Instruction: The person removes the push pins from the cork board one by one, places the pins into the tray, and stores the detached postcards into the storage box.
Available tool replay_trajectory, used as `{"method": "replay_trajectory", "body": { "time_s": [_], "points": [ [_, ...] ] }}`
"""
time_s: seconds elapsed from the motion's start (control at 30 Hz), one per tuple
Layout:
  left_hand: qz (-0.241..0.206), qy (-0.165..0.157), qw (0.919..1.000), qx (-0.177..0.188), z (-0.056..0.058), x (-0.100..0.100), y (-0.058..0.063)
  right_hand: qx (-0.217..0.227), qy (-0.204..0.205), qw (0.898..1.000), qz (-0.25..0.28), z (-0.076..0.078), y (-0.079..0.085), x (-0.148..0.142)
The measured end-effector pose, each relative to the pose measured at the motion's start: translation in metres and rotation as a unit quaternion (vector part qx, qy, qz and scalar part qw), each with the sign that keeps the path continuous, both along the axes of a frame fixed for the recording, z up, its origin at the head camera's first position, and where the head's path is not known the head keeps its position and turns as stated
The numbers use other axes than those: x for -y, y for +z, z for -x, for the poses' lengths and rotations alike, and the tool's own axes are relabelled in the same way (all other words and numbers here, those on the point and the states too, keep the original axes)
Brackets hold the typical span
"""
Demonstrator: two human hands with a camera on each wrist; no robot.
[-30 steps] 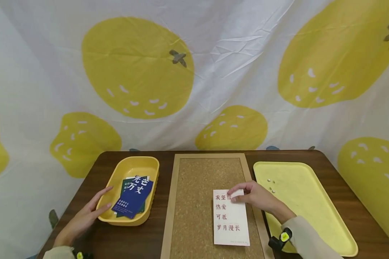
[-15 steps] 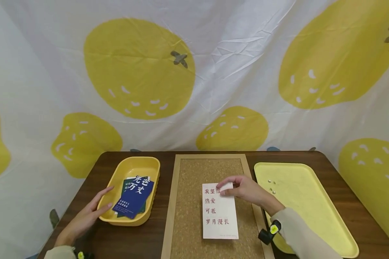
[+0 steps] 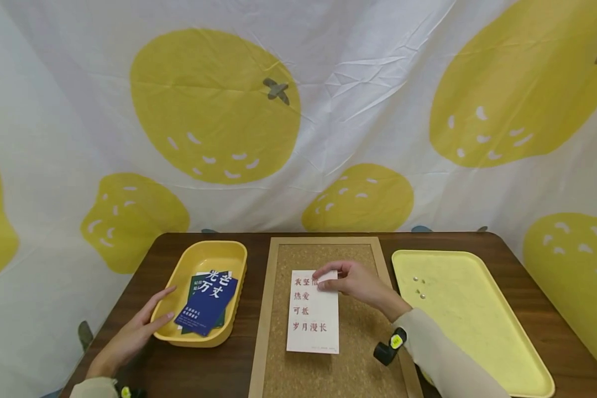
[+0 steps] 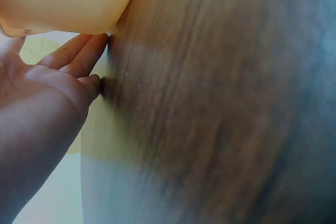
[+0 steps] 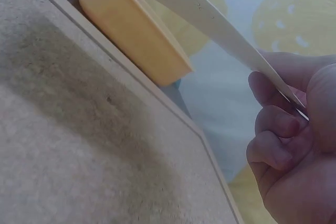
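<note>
My right hand (image 3: 350,283) pinches a white card (image 3: 312,326) with red Chinese characters by its upper right part, thumb on top. The right wrist view has the card (image 5: 205,17) edge-on, raised above the corkboard (image 5: 68,108), with a shadow below it. In the head view it hangs over the middle of the corkboard (image 3: 373,342). My left hand (image 3: 129,337) rests against the near left side of a yellow plastic bin (image 3: 214,253), thumb and index fingertip over its rim. Its other fingers (image 4: 79,59) extend low along the bin's outer side. Inside lie a blue card (image 3: 209,304) and green cards partly under it.
On the right stands a pale yellow tray (image 3: 472,320) with several small pushpins (image 3: 422,296) near its far left corner. The corkboard has a raised wooden frame (image 3: 261,331). Everything lies on a dark wooden table (image 3: 204,373). A lemon-print curtain (image 3: 348,110) hangs behind.
The right hand has carried the white card leftward and farther away across the corkboard, from its right side to the middle. The left hand has stayed at the bin.
</note>
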State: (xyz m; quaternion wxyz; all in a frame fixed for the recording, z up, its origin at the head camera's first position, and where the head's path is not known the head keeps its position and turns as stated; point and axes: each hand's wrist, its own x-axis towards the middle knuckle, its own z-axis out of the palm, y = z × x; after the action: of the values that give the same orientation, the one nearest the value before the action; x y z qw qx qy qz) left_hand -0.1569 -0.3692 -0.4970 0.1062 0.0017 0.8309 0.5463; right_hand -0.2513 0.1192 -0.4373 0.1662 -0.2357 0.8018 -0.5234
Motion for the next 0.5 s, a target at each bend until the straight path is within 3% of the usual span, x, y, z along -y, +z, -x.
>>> {"method": "replay_trajectory", "body": {
  "time_s": [0.5],
  "points": [
    [0.007, 0.006, 0.9999, 0.013, 0.000, -0.001, 0.002, 0.010, -0.006, 1.000, 0.018, 0.012, 0.003, 0.038]
  ]
}}
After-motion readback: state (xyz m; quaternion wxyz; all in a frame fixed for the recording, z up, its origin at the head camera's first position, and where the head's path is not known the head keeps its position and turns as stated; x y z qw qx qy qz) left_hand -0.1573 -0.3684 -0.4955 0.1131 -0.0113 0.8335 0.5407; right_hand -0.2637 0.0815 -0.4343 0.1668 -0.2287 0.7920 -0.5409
